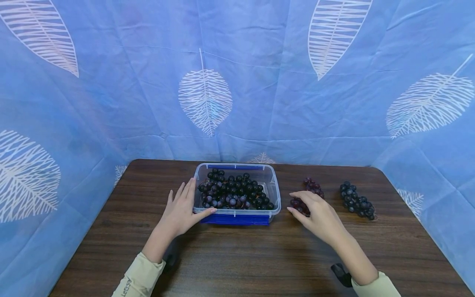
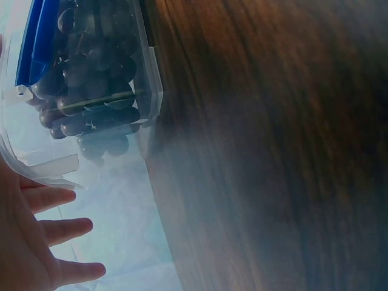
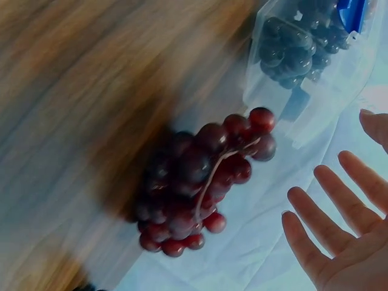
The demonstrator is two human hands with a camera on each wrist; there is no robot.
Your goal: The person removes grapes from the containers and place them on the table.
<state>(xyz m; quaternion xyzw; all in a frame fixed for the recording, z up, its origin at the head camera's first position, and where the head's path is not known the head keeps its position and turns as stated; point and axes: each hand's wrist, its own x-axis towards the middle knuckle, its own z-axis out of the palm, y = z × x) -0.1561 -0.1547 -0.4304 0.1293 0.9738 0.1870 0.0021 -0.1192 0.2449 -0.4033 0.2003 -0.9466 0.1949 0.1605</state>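
Note:
A clear plastic container [image 1: 277,198] with blue clips holds bunches of dark grapes [image 1: 237,187]. At its left end my left hand [image 1: 179,213] touches the wall and rim, thumb along the near edge and fingers straight; the left wrist view shows those fingers [image 2: 66,230] spread. To the right of the container, my right hand [image 1: 322,216] is over a bunch of red grapes [image 1: 313,185], partly covering it in the head view. In the right wrist view the fingers [image 3: 330,200] are extended beside the red bunch, with a gap between them and the fruit.
Another bunch of dark grapes [image 1: 357,201] lies on the brown wooden table [image 1: 237,251], right of the red one. A blue cloth [image 1: 252,103] with white leaf prints hangs behind the table and along both sides.

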